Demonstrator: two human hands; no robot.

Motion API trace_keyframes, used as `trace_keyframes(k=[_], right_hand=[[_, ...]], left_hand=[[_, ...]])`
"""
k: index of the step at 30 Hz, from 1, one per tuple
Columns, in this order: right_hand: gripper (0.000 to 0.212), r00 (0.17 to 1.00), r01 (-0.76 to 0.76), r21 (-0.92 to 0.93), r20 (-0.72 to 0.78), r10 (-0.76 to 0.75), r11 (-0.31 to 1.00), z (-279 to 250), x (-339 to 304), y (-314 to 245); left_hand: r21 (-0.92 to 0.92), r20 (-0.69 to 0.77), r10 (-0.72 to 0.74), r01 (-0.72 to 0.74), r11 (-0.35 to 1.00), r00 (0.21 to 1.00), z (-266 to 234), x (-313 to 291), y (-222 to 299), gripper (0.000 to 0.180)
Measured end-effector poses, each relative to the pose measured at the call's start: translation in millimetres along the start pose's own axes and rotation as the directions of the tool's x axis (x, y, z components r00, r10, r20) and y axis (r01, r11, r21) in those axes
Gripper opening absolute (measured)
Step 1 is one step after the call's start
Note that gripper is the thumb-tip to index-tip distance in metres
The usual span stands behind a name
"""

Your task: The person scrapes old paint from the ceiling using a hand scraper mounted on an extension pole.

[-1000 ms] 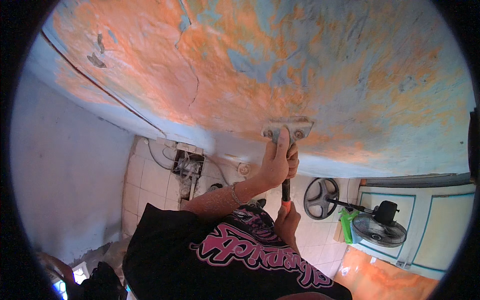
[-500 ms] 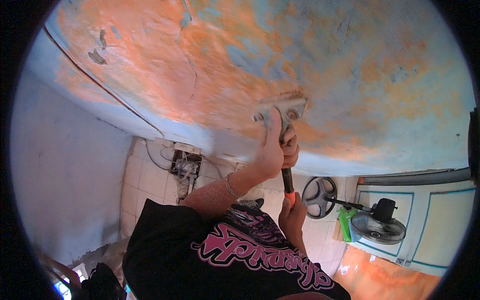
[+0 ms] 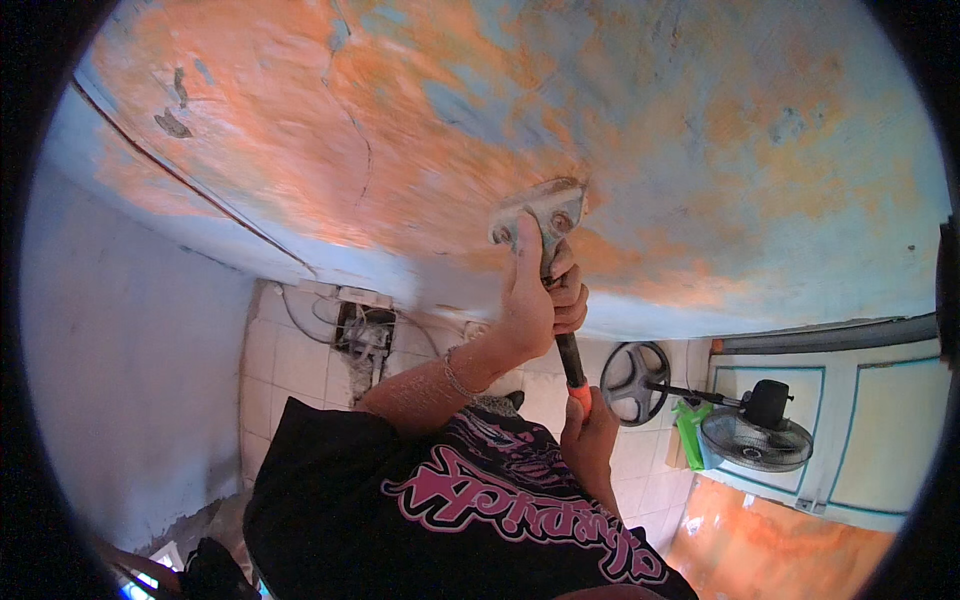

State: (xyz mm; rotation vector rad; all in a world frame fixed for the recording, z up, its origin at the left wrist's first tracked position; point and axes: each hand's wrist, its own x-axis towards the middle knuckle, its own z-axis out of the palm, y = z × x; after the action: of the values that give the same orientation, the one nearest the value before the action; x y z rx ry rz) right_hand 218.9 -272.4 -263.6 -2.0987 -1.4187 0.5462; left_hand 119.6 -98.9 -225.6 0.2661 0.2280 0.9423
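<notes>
Two bare hands are clamped on one long-handled scraper (image 3: 570, 360): the left hand (image 3: 532, 305) grips just behind the scraper's head, thumb laid along it, and the right hand (image 3: 590, 430) wraps the orange grip at its near end. Beyond the scraper, its blade appears to touch a patchy orange-and-blue wall (image 3: 680, 150). Left of the scraper, wires (image 3: 368, 335) fill a rough opening; to its right are a black fan (image 3: 757, 443) and a green bag (image 3: 688, 430).
</notes>
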Motion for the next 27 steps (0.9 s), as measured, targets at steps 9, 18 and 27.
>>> trace_keyframes(k=[9, 18, 27], right_hand=[[0.034, 0.983, -0.176, -0.037, 0.036, 0.178, 0.984, 18.3, -26.8, 45.4], [0.034, 0.994, -0.1, -0.014, 0.036, 0.101, 0.995, 13.2, -19.7, 45.5], [0.032, 0.968, -0.236, 0.111, 0.11, 0.224, 0.965, 36.9, -29.2, 77.5]], left_hand=[[0.154, -0.154, -0.112, 0.136, 0.979, 0.982, -32.0, 2.8, -43.6, 0.06], [0.092, -0.139, -0.054, 0.067, 0.993, 0.989, -43.6, 10.1, -52.9, 0.057], [0.152, -0.266, -0.115, 0.159, 0.975, 0.957, -53.1, 11.1, -72.1, 0.054]])
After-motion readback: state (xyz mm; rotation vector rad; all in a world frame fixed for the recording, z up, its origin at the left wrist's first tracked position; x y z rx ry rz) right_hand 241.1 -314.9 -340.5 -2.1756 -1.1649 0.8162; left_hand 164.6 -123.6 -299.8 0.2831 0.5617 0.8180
